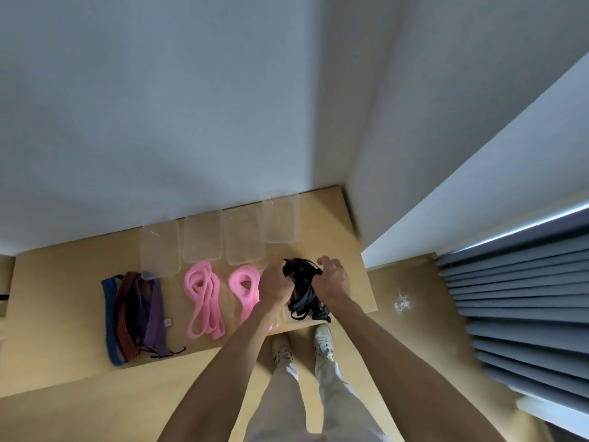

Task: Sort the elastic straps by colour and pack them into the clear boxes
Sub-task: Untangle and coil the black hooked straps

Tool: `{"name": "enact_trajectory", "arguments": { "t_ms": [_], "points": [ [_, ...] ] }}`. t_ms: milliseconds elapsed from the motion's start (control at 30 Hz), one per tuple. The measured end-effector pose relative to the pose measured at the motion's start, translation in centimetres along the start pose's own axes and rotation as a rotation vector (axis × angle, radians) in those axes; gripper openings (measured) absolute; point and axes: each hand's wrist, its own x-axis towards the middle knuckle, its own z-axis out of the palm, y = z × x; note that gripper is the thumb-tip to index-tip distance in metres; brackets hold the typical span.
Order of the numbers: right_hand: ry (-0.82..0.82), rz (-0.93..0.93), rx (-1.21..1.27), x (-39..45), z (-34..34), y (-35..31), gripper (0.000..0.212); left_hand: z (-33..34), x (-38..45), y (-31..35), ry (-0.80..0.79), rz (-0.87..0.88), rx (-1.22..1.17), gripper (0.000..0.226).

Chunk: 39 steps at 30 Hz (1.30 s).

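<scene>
Left hand and right hand both grip black straps above bench, near rightmost box. Risk: tangled loops hang loose, may snag or spill outside box.

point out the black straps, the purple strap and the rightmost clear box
black straps (301,295): head view, middle of the bundle between the hands
purple strap (154,317): head view, its right-hand band
rightmost clear box (280,220): head view, its base
</scene>
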Motion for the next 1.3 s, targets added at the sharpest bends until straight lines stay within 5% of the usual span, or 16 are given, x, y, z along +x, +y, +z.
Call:
{"name": "enact_trajectory", "arguments": {
  "t_ms": [367,600,700,900,1067,1300],
  "points": [
    [-0.006,0.036,0.018,1.9,2.6,0.9,0.048,1.2,2.5,-2.2,-0.015,-0.118,0.184,0.013],
    [0.06,0.017,0.146,1.7,0.9,-1.0,0.05,-2.2,3.2,-2.1,0.011,0.006,-0.025,0.01],
    [0.013,-0.101,0.263,1.7,-0.5,-2.9,0.048,-4.6,3.2,-0.2,0.0,0.056,-0.187,0.022],
    [0.124,-0.356,0.345,0.1,-3.3,-5.7,0.051,-9.6,1.1,4.1,-0.137,0.244,-0.572,0.003],
    [0.091,-0.422,0.483,-1.1,-7.5,-8.0,0.019,-13.0,-0.8,7.7,-0.304,0.352,-0.737,0.048],
    [0.138,-0.433,0.721,-2.4,-12.3,-10.6,0.026,-17.1,-3.4,9.8,-0.119,0.177,-0.761,0.019]
  ]
}}
